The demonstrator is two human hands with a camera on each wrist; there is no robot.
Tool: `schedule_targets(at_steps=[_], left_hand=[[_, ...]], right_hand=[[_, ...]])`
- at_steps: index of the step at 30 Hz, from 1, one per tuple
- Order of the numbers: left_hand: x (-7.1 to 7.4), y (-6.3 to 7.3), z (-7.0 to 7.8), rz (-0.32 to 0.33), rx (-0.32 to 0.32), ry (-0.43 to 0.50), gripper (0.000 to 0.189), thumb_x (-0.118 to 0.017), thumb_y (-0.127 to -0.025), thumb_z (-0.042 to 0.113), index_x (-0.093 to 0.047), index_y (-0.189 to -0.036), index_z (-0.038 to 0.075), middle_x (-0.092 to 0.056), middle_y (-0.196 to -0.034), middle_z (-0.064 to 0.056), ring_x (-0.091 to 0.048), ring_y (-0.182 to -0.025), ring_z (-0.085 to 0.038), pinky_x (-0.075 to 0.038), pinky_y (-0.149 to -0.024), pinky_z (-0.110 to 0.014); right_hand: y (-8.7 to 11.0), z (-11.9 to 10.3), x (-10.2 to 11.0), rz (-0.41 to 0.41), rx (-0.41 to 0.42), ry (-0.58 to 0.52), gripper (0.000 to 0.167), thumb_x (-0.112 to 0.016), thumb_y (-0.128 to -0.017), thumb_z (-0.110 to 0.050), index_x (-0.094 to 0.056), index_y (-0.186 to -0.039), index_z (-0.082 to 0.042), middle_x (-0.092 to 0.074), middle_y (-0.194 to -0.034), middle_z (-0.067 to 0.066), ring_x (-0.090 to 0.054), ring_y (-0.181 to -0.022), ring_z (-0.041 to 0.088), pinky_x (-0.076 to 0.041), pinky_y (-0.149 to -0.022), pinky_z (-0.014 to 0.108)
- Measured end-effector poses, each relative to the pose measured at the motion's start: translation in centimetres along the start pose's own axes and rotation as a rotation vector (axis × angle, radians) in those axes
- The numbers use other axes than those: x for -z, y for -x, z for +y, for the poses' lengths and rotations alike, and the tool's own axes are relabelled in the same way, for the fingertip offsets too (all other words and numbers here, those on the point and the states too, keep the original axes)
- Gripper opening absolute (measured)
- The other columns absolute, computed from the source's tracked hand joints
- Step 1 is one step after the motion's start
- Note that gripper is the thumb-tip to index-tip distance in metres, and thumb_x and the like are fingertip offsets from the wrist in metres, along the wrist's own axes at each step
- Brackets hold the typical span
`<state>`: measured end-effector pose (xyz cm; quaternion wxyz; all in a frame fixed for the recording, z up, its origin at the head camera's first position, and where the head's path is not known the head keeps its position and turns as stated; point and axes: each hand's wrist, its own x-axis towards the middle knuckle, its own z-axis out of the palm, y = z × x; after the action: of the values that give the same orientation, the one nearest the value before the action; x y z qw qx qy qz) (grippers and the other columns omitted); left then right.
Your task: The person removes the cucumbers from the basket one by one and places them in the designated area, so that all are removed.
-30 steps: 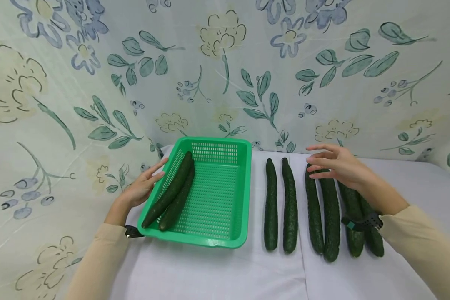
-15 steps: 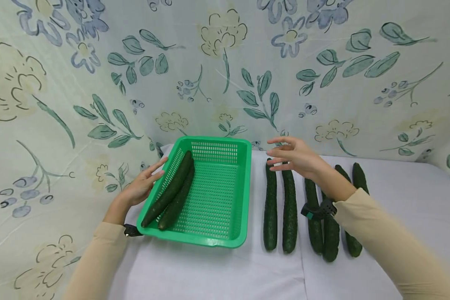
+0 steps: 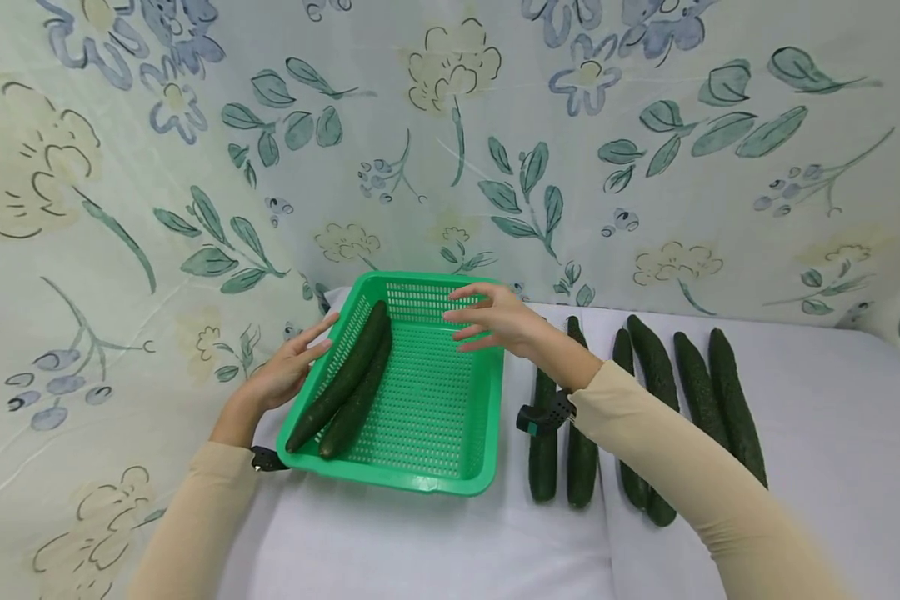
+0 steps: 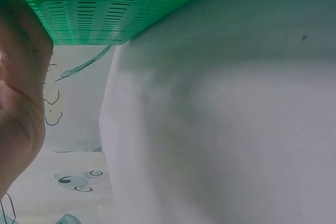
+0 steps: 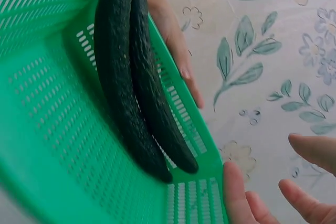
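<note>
Fingers (image 3: 468, 316) of the right hand (image 3: 497, 322) spread apart with a slight bend, released and grasping nothing, above the far right part of a green basket (image 3: 390, 479). At the opposite side, the left hand (image 3: 281, 372) touches the outside of the left rim with fingers extended, unclenched. Inside the basket, two dark green cucumbers (image 3: 347, 375) lie lengthwise along the left wall, side by side and touching. A black band (image 3: 536, 419) sits on the right wrist, and the beige sleeve (image 3: 645, 425) behind it crosses in front of six more cucumbers (image 3: 582, 471), partly hiding them; these lie right of the basket on white cloth (image 3: 390, 550), before a floral curtain (image 3: 645, 200).
</note>
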<state>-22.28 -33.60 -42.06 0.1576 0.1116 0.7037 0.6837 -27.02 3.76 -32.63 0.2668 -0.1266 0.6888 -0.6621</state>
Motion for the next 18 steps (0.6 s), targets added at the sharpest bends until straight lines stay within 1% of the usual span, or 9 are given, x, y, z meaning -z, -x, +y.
schedule_targets(at_steps=[3,5,7,11,13,15,18], left_hand=[[0.0,0.0,0.0,-0.003,0.001,0.006,0.057,-0.037,-0.111,0.024,-0.012,-0.163,0.026,-0.048,-0.145,-0.016,-0.07,-0.089,-0.016,-0.057,-0.076,-0.033],[0.0,-0.1,0.0,-0.002,0.0,0.006,0.058,-0.037,-0.111,0.024,-0.012,-0.163,0.025,-0.048,-0.145,-0.017,-0.07,-0.089,-0.016,-0.057,-0.075,-0.033],[0.0,-0.1,0.0,-0.004,-0.001,0.005,0.058,-0.037,-0.111,0.024,-0.011,-0.163,0.025,-0.05,-0.144,-0.015,-0.07,-0.087,-0.015,-0.057,-0.074,-0.032],[0.1,0.0,0.0,-0.011,-0.005,-0.001,0.058,-0.037,-0.111,0.024,-0.011,-0.163,0.025,-0.059,-0.135,-0.01,-0.07,-0.077,-0.014,-0.057,-0.07,-0.031],[0.2,0.0,0.0,-0.017,-0.007,-0.002,0.058,-0.037,-0.111,0.024,-0.011,-0.163,0.025,-0.061,-0.132,-0.008,-0.069,-0.075,-0.013,-0.057,-0.069,-0.03],[0.2,0.0,0.0,-0.018,-0.006,-0.001,0.058,-0.037,-0.111,0.024,-0.011,-0.163,0.025,-0.063,-0.128,-0.008,-0.069,-0.075,-0.014,-0.057,-0.069,-0.031],[0.1,-0.1,0.0,-0.014,-0.002,0.002,0.058,-0.038,-0.111,0.025,-0.012,-0.163,0.026,-0.064,-0.126,-0.007,-0.07,-0.079,-0.015,-0.057,-0.072,-0.032]], right_hand=[[-0.9,0.2,-1.7,-0.001,-0.024,-0.027,0.053,-0.069,-0.095,-0.006,-0.048,-0.143,-0.003,-0.054,-0.133,0.022,-0.063,-0.108,0.045,-0.053,-0.087,0.054],[-1.4,0.5,-2.6,0.0,-0.036,-0.048,0.052,-0.07,-0.094,-0.006,-0.05,-0.142,-0.005,-0.055,-0.132,0.02,-0.064,-0.108,0.045,-0.052,-0.087,0.054],[-1.9,0.8,-3.5,0.001,-0.043,-0.06,0.05,-0.071,-0.094,-0.007,-0.051,-0.14,-0.006,-0.056,-0.131,0.019,-0.064,-0.108,0.044,-0.053,-0.087,0.054],[-2.8,1.5,-4.9,-0.005,-0.055,-0.086,0.045,-0.071,-0.094,-0.007,-0.054,-0.136,-0.007,-0.056,-0.13,0.019,-0.062,-0.109,0.046,-0.052,-0.088,0.055],[-3.2,1.8,-5.6,-0.009,-0.062,-0.098,0.044,-0.071,-0.094,-0.007,-0.055,-0.135,-0.006,-0.056,-0.131,0.02,-0.062,-0.11,0.046,-0.051,-0.089,0.056],[-3.6,2.0,-6.3,-0.007,-0.066,-0.1,0.044,-0.071,-0.094,-0.007,-0.055,-0.135,-0.006,-0.054,-0.134,0.02,-0.062,-0.11,0.045,-0.051,-0.09,0.056],[-4.3,2.3,-7.3,-0.005,-0.067,-0.104,0.047,-0.072,-0.093,-0.008,-0.054,-0.136,-0.005,-0.049,-0.139,0.021,-0.061,-0.113,0.045,-0.05,-0.09,0.056]])
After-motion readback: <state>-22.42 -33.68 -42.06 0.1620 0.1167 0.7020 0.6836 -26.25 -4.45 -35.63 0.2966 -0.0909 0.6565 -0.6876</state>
